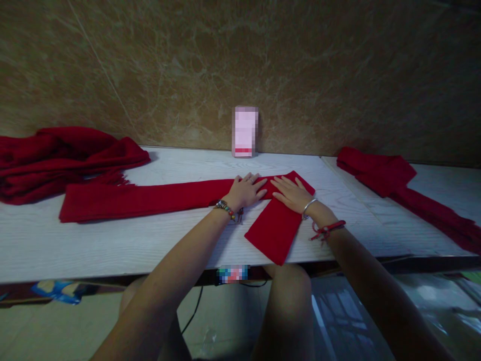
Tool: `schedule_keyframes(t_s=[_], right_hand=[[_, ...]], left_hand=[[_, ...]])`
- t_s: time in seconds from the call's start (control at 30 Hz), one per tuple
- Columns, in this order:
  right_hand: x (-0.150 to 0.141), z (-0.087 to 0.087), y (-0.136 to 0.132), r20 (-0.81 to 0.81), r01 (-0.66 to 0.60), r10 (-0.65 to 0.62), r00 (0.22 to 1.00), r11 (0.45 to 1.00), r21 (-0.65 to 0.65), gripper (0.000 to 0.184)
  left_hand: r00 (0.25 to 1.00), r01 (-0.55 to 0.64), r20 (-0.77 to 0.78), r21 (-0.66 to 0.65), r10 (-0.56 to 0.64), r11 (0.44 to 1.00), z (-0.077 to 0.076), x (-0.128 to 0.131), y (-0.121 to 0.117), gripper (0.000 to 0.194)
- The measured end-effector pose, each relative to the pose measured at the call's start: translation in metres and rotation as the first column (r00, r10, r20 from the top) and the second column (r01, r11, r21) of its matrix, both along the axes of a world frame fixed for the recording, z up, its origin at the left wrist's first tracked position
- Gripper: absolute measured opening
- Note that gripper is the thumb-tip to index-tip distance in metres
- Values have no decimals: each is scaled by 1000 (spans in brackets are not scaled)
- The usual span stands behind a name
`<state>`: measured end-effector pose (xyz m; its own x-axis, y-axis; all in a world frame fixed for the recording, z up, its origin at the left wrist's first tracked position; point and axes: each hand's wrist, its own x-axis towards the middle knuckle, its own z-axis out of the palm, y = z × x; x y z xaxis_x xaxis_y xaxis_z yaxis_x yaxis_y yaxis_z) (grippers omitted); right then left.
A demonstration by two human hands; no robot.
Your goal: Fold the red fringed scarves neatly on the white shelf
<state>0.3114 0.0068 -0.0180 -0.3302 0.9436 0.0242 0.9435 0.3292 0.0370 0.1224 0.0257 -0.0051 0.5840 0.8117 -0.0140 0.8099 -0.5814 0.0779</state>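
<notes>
Fingers (259, 184) on red cloth (150, 200), pink panel (245, 130) blurred

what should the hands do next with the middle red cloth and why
Probably slide the right hand outward to crease the slanted fold, as it lies flat beside it, while the left hand rests on the middle red cloth and could steady it.

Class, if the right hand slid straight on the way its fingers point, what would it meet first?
Most likely the left hand, which lies just ahead of the right hand on the same red cloth, though the exact angle is hard to judge.
</notes>
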Motion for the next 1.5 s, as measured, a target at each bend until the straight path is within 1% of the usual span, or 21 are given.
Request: schedule_keyframes(t_s=[0.1,0.23,0.37,0.5,0.6,0.7,0.8,0.87,0.93,1.07,1.23,1.5], right_hand=[[7,-2,5,8,8,-8,1000,1000,3,55],[30,0,15,34,70,-70,997,998,1,56],[56,-1,25,10,121,-121,993,992,27,53],[65,-4,26,-23,94,-92,995,993,74,51],[54,1,18,-54,36,-31,998,995,98,49],[25,10,10,-68,-88,95,993,991,99,49],[-13,15,9,-60,-208,208,976,978,14,51],[-34,15,13,-58,-219,216,975,974,-54,54],[-47,12,16,-55,-208,203,978,973,-104,55],[-50,7,18,-50,-196,190,980,969,-149,53],[-46,10,16,-61,-182,173,983,967,-179,51],[-44,7,27,-134,-199,186,973,976,-93,44]], left_hand=[[1000,17,2,-12,-17,1000,1,-3,0,53],[1000,-10,-18,1,10,1000,5,-14,1,54],[997,-64,-51,18,65,998,5,-46,5,53],[987,-156,-28,50,157,987,0,-80,9,52],[987,-159,-18,62,161,985,-4,-89,11,52],[989,-144,-29,46,146,988,-5,-86,13,52],[992,-124,-21,36,125,992,-6,-86,16,53],[994,-109,-17,42,110,993,-6,-87,17,54],[995,-96,-20,46,97,994,-6,-90,17,54],[997,-78,-25,34,79,996,-4,-92,17,54],[997,-77,-23,37,78,996,-3,-92,17,53],[998,-55,-7,54,56,997,-3,-94,23,53]])
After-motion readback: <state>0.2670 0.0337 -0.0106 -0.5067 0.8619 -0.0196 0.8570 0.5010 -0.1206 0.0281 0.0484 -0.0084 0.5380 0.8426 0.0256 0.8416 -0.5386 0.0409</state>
